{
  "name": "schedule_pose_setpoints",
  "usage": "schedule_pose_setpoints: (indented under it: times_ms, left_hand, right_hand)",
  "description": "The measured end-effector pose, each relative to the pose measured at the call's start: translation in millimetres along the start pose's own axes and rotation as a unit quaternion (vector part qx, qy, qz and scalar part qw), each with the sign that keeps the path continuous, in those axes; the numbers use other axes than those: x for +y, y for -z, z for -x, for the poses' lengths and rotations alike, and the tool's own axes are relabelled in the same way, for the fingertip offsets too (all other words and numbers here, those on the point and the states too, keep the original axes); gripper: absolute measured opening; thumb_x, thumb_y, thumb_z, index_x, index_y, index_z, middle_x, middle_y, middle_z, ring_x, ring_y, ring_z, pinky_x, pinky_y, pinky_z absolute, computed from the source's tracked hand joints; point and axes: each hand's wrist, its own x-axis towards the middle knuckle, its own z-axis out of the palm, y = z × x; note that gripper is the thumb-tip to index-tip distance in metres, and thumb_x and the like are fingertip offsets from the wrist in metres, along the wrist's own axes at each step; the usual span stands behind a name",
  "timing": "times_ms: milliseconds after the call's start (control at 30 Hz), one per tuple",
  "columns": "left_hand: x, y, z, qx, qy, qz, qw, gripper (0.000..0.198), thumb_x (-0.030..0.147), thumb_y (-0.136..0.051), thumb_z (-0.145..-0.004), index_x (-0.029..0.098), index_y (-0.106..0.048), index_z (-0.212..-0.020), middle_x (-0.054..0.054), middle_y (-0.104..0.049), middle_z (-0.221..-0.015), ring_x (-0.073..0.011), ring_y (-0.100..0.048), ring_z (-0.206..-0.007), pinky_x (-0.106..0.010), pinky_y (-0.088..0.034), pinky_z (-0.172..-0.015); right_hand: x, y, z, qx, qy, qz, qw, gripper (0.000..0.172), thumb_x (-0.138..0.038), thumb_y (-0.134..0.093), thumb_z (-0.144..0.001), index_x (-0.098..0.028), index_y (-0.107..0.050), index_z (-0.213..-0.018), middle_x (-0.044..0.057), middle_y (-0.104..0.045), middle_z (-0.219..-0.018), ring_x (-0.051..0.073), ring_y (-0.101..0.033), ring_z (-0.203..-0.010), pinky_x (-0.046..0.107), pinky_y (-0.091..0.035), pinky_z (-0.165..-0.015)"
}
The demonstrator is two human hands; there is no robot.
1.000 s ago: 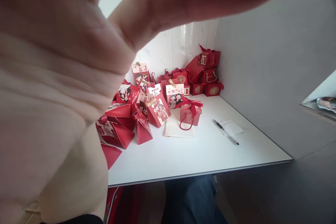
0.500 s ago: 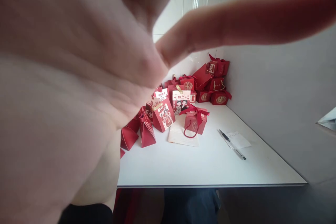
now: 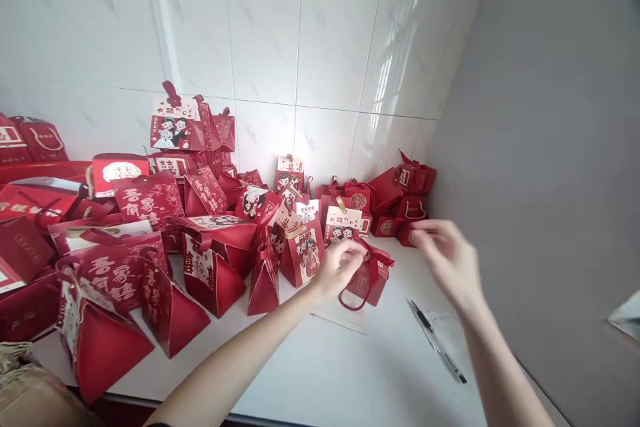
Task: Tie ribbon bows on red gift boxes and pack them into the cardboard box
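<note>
A small red gift box (image 3: 367,283) with a dark red ribbon bow (image 3: 377,257) and a twisted cord handle stands on a lined notepad (image 3: 345,319). My left hand (image 3: 340,268) is at the bow's left side, its bent fingers closed on the ribbon; the fingertips partly hide it. My right hand (image 3: 453,260) hangs in the air to the right of the box, apart from it. Its fingers are curled and blurred, with thumb and forefinger near each other, and I see nothing clear between them.
A pen (image 3: 437,341) lies beside a paper slip (image 3: 443,327) on the white table (image 3: 300,380). Many red gift boxes (image 3: 113,340) crowd the left side, some stacked, with more red boxes (image 3: 385,225) in the back corner. Tiled and grey walls bound the table.
A hand that filled the left of the view, close to the camera, has gone from there. Both my hands now reach over the table by the box, and the view has tilted up and left.
</note>
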Motion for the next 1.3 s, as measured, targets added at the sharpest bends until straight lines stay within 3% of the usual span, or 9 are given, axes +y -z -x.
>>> schedule_pose_setpoints:
  times_ms: [133,233,333,467,633,767,967,1200,1300]
  left_hand:
    - [-79,1.7,20,0.146,-0.017,-0.139,0.979,0.014,0.025,-0.046,-0.083,0.018,-0.056,-0.078,-0.004,-0.059,-0.082,-0.0171,-0.058,-0.082,-0.032,-0.048,-0.077]
    - [-96,11.0,32,0.134,-0.05,-0.222,0.965,0.016,0.023,-0.043,-0.086,0.019,-0.054,-0.076,-0.003,-0.057,-0.077,-0.0161,-0.055,-0.078,-0.03,-0.046,-0.073]
    - [-98,15.0,38,0.093,-0.045,-0.271,0.957,0.014,0.022,-0.041,-0.087,0.019,-0.053,-0.081,-0.004,-0.058,-0.082,-0.0171,-0.055,-0.082,-0.032,-0.045,-0.076]
    - [-100,13.7,39,0.071,-0.023,-0.275,0.958,0.017,0.022,-0.044,-0.086,0.02,-0.052,-0.1,-0.007,-0.057,-0.1,-0.0204,-0.054,-0.098,-0.036,-0.044,-0.086]
    - [-93,18.4,26,0.153,-0.048,-0.208,0.965,0.032,0.034,-0.044,-0.087,0.019,-0.045,-0.115,-0.011,-0.05,-0.119,-0.0235,-0.048,-0.114,-0.038,-0.04,-0.097]
    - [-85,22.0,14,0.184,-0.022,-0.141,0.973,0.031,0.037,-0.041,-0.087,0.02,-0.05,-0.111,-0.009,-0.052,-0.12,-0.0231,-0.048,-0.116,-0.039,-0.037,-0.101]
    - [-88,24.6,22,0.156,0.109,-0.032,0.981,0.033,0.043,-0.052,-0.08,0.019,-0.054,-0.102,-0.007,-0.061,-0.106,-0.0224,-0.059,-0.098,-0.035,-0.047,-0.087]
    - [-87,23.9,27,0.102,0.14,0.004,0.985,0.043,0.037,-0.059,-0.077,0.022,-0.045,-0.114,-0.005,-0.058,-0.117,-0.0226,-0.054,-0.112,-0.034,-0.042,-0.097]
    - [-89,20.9,26,0.095,0.149,0.014,0.984,0.05,0.035,-0.061,-0.074,0.022,-0.041,-0.118,-0.006,-0.055,-0.12,-0.0235,-0.052,-0.115,-0.036,-0.04,-0.099]
  right_hand:
    - [45,-63,3,-0.186,0.009,-0.01,0.983,0.048,-0.056,-0.061,-0.074,-0.02,-0.057,-0.106,0.011,-0.058,-0.108,0.028,-0.055,-0.104,0.047,-0.048,-0.09]
    - [78,-88,23,-0.238,-0.016,0.02,0.971,0.061,-0.053,-0.063,-0.072,-0.023,-0.046,-0.122,0.012,-0.051,-0.119,0.03,-0.051,-0.112,0.051,-0.045,-0.094]
    - [95,-89,40,-0.274,-0.053,0.044,0.959,0.068,-0.05,-0.063,-0.071,-0.025,-0.038,-0.129,0.011,-0.047,-0.121,0.03,-0.053,-0.109,0.051,-0.048,-0.09]
    - [86,-80,46,-0.297,-0.033,0.054,0.953,0.07,-0.037,-0.063,-0.071,-0.025,-0.033,-0.132,0.012,-0.045,-0.119,0.029,-0.051,-0.109,0.048,-0.05,-0.089]
    - [58,-89,45,-0.254,0.111,0.051,0.96,0.078,-0.026,-0.066,-0.068,-0.027,-0.027,-0.136,0.014,-0.034,-0.127,0.033,-0.041,-0.12,0.051,-0.047,-0.094]
    - [46,-99,56,-0.278,0.163,0.036,0.946,0.077,-0.017,-0.064,-0.067,-0.029,-0.028,-0.134,0.015,-0.027,-0.133,0.034,-0.039,-0.124,0.048,-0.049,-0.093]
    - [53,-97,71,-0.309,0.114,-0.01,0.944,0.082,-0.017,-0.064,-0.068,-0.029,-0.02,-0.137,0.015,-0.023,-0.139,0.031,-0.043,-0.124,0.04,-0.053,-0.089]
    - [64,-102,72,-0.312,0.045,-0.103,0.943,0.082,-0.034,-0.067,-0.078,-0.03,-0.015,-0.142,0.011,-0.017,-0.148,0.026,-0.016,-0.14,0.046,-0.03,-0.111]
    - [65,-104,71,-0.317,-0.001,-0.179,0.932,0.091,-0.046,-0.071,-0.072,-0.03,-0.015,-0.142,0.01,-0.015,-0.151,0.027,-0.019,-0.139,0.045,-0.031,-0.11]
